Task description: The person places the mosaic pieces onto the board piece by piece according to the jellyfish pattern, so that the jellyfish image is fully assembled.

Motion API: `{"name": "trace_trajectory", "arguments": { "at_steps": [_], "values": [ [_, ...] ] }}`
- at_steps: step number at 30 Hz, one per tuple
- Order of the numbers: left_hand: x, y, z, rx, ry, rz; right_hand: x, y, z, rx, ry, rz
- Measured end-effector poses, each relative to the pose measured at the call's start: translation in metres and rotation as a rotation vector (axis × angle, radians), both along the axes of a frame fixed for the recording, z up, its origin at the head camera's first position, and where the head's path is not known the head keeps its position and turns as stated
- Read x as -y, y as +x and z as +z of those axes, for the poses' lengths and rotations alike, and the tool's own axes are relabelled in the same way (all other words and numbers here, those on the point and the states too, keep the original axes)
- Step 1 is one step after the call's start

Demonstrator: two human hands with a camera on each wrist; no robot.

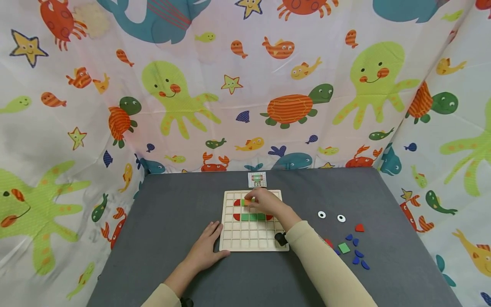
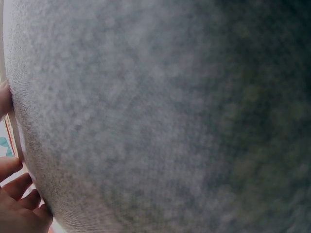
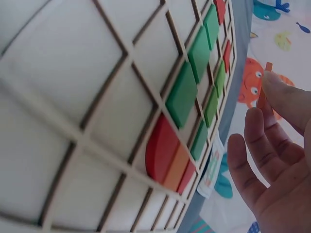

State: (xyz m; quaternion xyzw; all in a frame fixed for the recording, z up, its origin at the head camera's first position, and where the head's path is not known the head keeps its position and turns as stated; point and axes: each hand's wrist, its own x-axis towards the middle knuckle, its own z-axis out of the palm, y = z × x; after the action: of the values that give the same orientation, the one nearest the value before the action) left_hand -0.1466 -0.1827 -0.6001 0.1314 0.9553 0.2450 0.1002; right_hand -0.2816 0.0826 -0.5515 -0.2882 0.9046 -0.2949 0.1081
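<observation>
My right hand (image 1: 266, 202) is over the upper part of a wooden grid board (image 1: 245, 245). Its thumb and a finger pinch a thin orange piece (image 3: 263, 97), seen on edge in the right wrist view, above the board. Two rows of flat pieces lie in the grid: green squares (image 3: 181, 94) between red rounded pieces (image 3: 162, 145), with an orange strip (image 3: 176, 170) beside a red one. My left hand (image 1: 205, 247) rests at the board's left edge and lower corner, fingers and thumb spread. In the left wrist view only fingertips (image 2: 19, 187) show, by the edge.
A small picture card (image 1: 257, 179) lies behind the board. Right of it on the grey table (image 1: 176, 204) are two white rings (image 1: 322, 215), a red piece (image 1: 359, 228), a green square (image 1: 344, 248) and several blue half-rounds (image 1: 359, 253). A printed cloth (image 1: 245, 140) hangs behind.
</observation>
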Motion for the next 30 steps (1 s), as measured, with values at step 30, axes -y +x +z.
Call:
{"name": "trace_trajectory", "arguments": {
  "at_steps": [30],
  "values": [
    [0.000, 0.001, -0.001, -0.024, 0.006, -0.001, 0.051, 0.006, -0.023, -0.024, 0.182, -0.075]
  ]
}}
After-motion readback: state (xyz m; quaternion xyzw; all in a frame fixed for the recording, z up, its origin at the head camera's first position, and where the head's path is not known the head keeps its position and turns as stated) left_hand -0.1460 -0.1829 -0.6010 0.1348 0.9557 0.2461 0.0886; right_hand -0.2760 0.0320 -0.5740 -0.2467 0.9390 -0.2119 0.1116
